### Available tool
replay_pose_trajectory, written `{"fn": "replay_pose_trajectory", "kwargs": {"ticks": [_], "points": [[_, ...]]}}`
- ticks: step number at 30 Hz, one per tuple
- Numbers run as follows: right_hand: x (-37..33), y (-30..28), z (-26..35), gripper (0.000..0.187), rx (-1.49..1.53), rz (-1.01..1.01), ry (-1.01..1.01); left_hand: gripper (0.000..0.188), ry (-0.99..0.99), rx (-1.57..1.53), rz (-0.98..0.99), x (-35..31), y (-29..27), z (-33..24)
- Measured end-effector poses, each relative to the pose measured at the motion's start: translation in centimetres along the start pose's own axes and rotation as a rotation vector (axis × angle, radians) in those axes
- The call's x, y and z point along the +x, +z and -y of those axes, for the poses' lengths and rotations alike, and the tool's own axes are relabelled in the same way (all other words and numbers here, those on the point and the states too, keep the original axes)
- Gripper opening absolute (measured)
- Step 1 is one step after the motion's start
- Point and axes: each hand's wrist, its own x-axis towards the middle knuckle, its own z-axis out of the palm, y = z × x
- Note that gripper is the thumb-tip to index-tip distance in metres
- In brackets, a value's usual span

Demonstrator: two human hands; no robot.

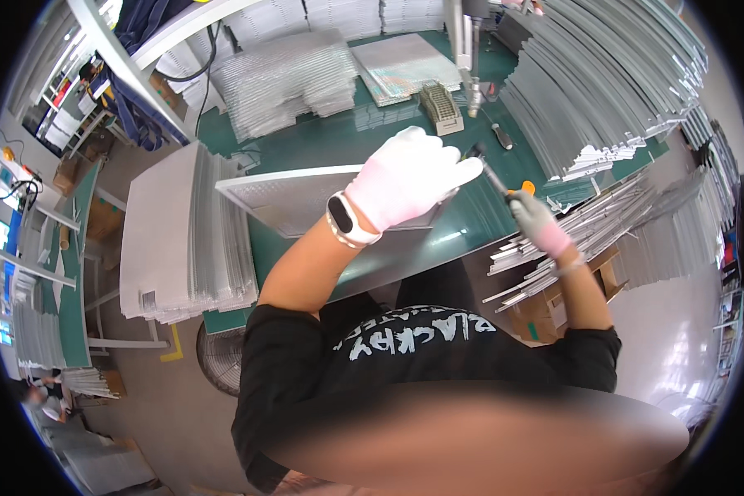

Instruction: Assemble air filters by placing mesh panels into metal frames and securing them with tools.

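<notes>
My left hand (409,180), in a white and pink glove, is closed over the right end of a flat grey panel with a pale rim (285,178). The panel stands tilted on the green table, and my hand hides that end of it. My right hand (539,221), in a grey and pink glove, is wrapped round the handle of a hammer (494,175). The hammer's dark head is raised close to my left thumb, apart from the panel's visible rim. Something orange (527,188) shows beside my right fingers.
Stacks of grey sheets stand at the left (174,240), back (281,78) and right (595,83) of the green table (446,240). A beige slotted block (442,107) and a screwdriver (502,136) lie beyond my hands. Pale metal strips (554,240) jut out beside my right arm.
</notes>
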Motion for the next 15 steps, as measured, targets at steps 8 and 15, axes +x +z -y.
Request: {"fn": "replay_pose_trajectory", "kwargs": {"ticks": [8,15], "points": [[-6.8,-12.9,12.3,0.04,-0.071,-0.147,-0.287,0.072,-0.461,0.108,-0.42,0.4,4.6,-4.1],[-7.1,-14.3,14.8,0.043,-0.254,-0.169,-0.505,0.068,-0.542,0.129,-0.58,0.8,6.2,-3.5]]}}
